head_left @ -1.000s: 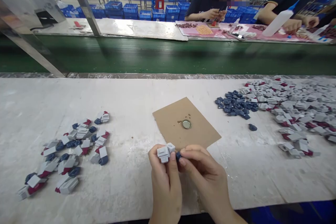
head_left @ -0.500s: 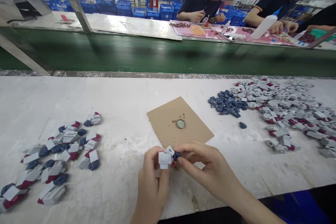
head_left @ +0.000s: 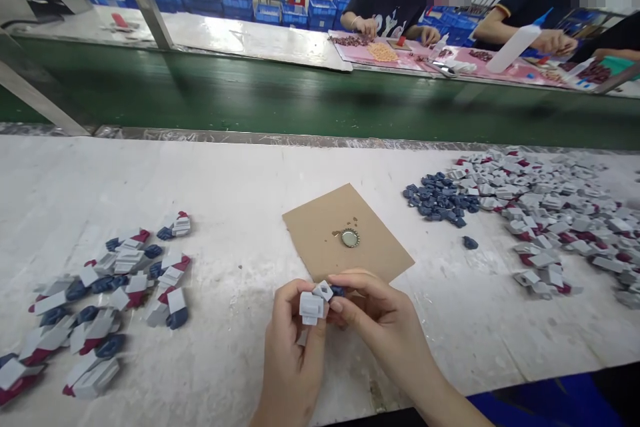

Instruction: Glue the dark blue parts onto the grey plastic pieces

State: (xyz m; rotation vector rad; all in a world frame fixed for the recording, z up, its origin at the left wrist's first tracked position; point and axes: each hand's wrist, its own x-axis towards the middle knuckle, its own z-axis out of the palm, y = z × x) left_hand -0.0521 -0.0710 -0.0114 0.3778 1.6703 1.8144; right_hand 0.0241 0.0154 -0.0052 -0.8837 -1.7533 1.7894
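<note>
Between thumb and fingers, my left hand (head_left: 295, 347) grips a small light-grey plastic part (head_left: 312, 307) with blocky faces. My right hand (head_left: 383, 320) pinches a dark-blue piece (head_left: 338, 291) against the right side of that grey part. Fingers cover most of the blue piece, and a bit of dark red shows below it. Just beyond my hands lies a square of brown cardboard (head_left: 320, 233), with a metal bottle cap (head_left: 350, 237) on it and a few wet-looking brown spots beside the cap.
Grey, red and blue assembled parts (head_left: 135, 260) lie at the left. To the right are a pile of dark-blue pieces (head_left: 440, 197) and a large heap of grey-and-red parts (head_left: 560, 207). Past a green conveyor belt (head_left: 250, 103), co-workers handle small pieces at a pink-topped bench (head_left: 415, 60).
My right fingers have closed further over the blue piece, which sits nearer the grey part. The view has shifted slightly. Across the belt, co-workers' hands have moved.
</note>
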